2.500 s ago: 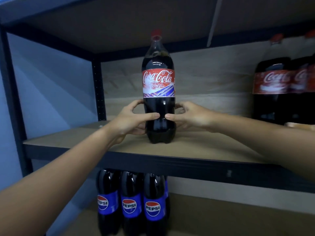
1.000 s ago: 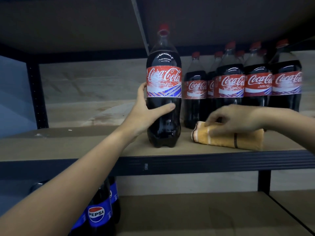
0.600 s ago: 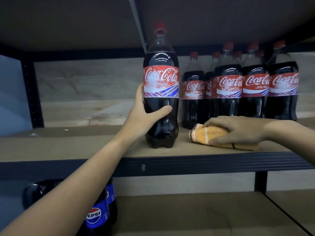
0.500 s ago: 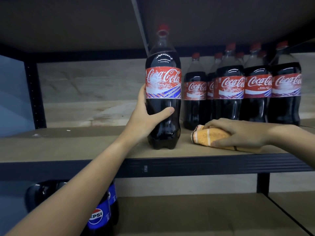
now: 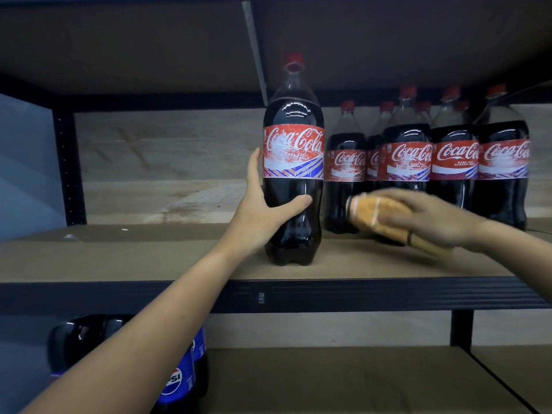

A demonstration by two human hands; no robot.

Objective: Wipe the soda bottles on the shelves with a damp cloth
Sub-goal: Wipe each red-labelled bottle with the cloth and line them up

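Observation:
A tall Coca-Cola bottle [image 5: 293, 162] with a red cap stands upright near the front of the wooden shelf [image 5: 149, 258]. My left hand [image 5: 265, 207] grips its lower body from the left, thumb across the front. My right hand [image 5: 430, 218] holds a folded orange cloth [image 5: 376, 215] with white and dark stripes, lifted just above the shelf to the right of the bottle and blurred by motion. Several more Coca-Cola bottles [image 5: 454, 156] stand in rows behind the cloth at the right.
Dark metal uprights [image 5: 67, 165] and a black front rail [image 5: 328, 295] frame the shelf. The upper shelf board hangs close above the bottle cap. Pepsi bottles [image 5: 179, 375] stand on the lower shelf at left, partly behind my left forearm.
My right hand let go of the bottle, reached to the cloth lying on the shelf, closed on it and has now raised it toward the bottle. My left hand kept its grip.

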